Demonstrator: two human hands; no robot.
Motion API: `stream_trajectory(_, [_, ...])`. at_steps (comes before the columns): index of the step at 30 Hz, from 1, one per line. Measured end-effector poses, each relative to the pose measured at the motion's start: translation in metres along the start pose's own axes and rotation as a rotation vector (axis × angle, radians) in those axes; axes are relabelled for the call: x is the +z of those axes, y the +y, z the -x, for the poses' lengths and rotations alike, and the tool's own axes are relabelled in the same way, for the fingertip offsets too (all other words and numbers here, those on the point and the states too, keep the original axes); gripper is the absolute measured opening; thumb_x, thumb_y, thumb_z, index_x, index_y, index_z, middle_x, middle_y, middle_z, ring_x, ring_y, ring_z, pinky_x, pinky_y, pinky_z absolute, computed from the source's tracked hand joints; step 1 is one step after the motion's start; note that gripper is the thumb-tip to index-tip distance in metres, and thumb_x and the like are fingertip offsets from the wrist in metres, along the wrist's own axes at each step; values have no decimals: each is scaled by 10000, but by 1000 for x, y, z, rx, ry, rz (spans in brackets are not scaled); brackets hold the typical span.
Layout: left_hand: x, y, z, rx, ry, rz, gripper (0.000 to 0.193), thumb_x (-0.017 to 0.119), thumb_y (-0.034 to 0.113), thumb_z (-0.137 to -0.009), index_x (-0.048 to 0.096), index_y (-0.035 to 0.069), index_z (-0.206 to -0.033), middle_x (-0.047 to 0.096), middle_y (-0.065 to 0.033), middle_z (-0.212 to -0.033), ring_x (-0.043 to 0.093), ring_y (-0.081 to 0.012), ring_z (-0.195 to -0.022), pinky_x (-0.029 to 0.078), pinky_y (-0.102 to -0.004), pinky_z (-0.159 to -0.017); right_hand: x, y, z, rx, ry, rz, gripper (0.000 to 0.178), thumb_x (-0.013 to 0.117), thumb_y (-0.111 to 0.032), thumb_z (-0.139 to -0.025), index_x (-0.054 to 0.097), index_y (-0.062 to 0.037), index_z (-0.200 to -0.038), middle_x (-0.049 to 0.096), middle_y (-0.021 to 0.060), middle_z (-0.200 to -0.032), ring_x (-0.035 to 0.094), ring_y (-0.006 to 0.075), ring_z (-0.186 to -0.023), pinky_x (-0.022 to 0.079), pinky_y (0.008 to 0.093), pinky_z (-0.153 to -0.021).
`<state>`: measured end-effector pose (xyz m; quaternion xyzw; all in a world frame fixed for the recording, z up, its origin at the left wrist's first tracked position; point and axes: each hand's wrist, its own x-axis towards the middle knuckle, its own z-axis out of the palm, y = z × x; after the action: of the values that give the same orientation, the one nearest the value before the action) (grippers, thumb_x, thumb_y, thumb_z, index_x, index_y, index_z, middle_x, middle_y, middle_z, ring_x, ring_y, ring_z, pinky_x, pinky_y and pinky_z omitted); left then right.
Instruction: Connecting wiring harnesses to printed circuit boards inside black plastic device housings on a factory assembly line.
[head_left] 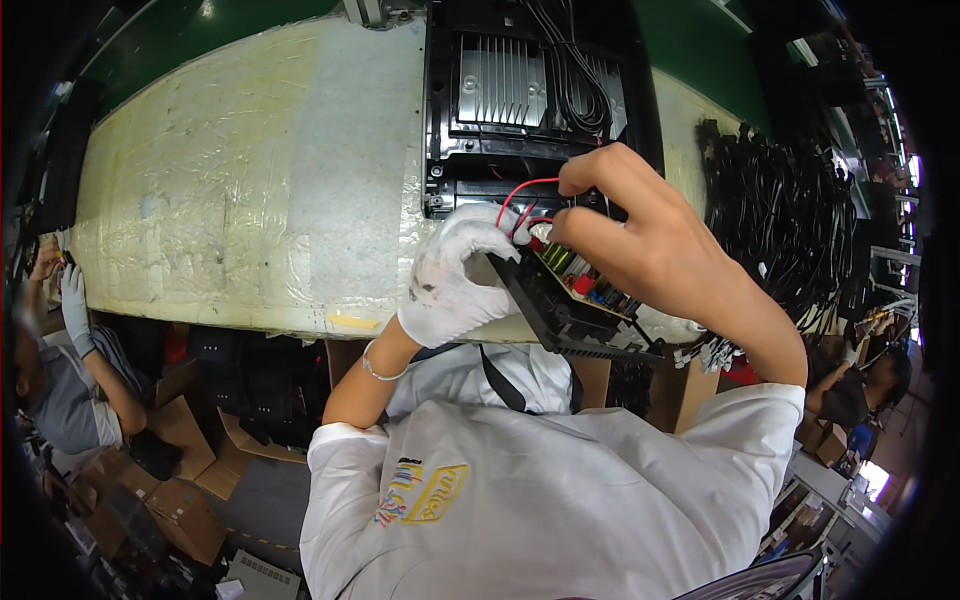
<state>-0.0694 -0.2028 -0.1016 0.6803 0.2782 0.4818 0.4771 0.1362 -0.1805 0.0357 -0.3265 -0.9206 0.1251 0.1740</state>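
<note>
My left hand (455, 275), in a white glove smudged grey, is closed at the left edge of a black plastic housing (565, 320). The housing is tilted at the table's near edge, with a circuit board (568, 270) carrying small parts inside it. Bare, my right hand (655, 235) reaches over the board with thumb and forefinger pinching a thin red wire (520, 187). That wire loops across to the gloved fingertips. Just beyond both hands lies a larger black unit (445, 150) with a silver finned heat sink (500, 80).
A coil of black cable (585, 90) rests on the larger unit. Many black cables (780, 220) are heaped at the right. Film covers the table (240, 180). Cardboard boxes (190, 520) stand below at left. Other people (70, 390) work at far left and far right.
</note>
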Motion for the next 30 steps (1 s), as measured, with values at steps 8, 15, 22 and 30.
stream_trajectory(8, [4, 4, 2, -104, 59, -44, 412, 900, 178, -604, 616, 104, -894, 641, -65, -994, 624, -220, -931, 512, -339, -810, 7, 2, -5, -186, -14, 86, 287, 693, -111, -626, 636, -22, -894, 567, 120, -1004, 568, 282, -905, 495, 390, -781])
stream_trajectory(15, [4, -1, -1, 38, 93, -51, 401, 893, 155, -594, 627, 112, -890, 649, -55, -977, 633, -213, -901, 509, -328, -800, 8, 6, -3, -168, -130, -50, 272, 688, -101, -623, 654, -5, -875, 572, 67, -905, 539, 268, -908, 475, 412, -852])
stream_trajectory(22, [6, -1, 3, 3, 97, -121, 357, 881, 134, -582, 653, 135, -857, 658, -59, -993, 641, -236, -916, 515, -336, -809, -10, -6, -18, -12, -444, 1, 229, 690, -27, -648, 635, 4, -868, 570, 84, -895, 549, 266, -914, 475, 421, -840])
stream_trajectory(30, [7, -8, 4, 70, 139, -41, 372, 871, 81, -578, 645, 123, -872, 664, -61, -967, 646, -237, -916, 524, -340, -796, 4, 3, -17, 28, -179, -80, 272, 668, 39, -657, 614, 4, -922, 580, 91, -1000, 549, 282, -894, 503, 350, -753])
